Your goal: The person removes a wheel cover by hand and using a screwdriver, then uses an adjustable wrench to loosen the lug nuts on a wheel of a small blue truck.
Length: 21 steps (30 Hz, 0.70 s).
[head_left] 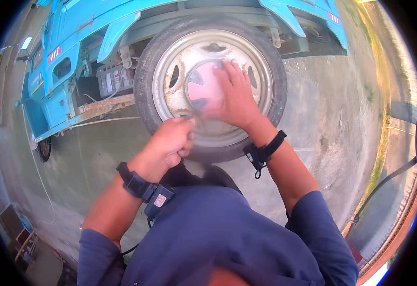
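Observation:
In front of me is a wheel with a black tyre and a worn, pale metal rim with oval holes. A round pink-and-grey hub cap covers the rim's centre. My right hand lies on the cap's right side with its fingers stretched out, and its lower edge is blurred. At the lower left of the rim, my left hand is closed with curled fingers. Whatever it may hold is hidden. Black straps with small devices circle both wrists.
Above and to the left stands a blue three-wheeled truck with hanging side brackets. A battery box sits under its body, and a smaller front wheel shows at far left. Concrete ground surrounds it. A dark cable runs at right.

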{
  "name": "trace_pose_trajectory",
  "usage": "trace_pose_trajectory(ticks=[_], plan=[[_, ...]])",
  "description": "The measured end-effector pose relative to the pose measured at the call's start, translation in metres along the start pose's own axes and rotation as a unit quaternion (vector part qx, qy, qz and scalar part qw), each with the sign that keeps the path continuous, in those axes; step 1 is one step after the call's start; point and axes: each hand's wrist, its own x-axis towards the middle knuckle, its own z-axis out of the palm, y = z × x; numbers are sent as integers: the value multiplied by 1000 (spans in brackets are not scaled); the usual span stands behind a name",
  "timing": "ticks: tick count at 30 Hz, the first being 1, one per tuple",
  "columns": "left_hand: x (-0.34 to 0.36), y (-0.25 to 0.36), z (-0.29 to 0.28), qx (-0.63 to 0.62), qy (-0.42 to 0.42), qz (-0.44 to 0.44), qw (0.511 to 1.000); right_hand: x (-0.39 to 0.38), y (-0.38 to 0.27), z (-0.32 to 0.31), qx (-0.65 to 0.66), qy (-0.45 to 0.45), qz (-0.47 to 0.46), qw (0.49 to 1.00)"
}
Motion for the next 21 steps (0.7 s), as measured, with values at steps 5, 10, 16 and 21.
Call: trace_pose_trajectory(ticks=[5,10,16,21], plan=[[5,-17,-14,119,-4,87,989,-14,-23,6,-100,-9,14,995],[17,-45,-31,496,90,327,799,-14,-19,7,-112,21,-18,993],[8,-48,-31,449,45,268,851,13,-3,-21,-109,-44,-146,982],[8,-52,-31,421,48,293,857,43,4,-31,-111,-144,-202,962]])
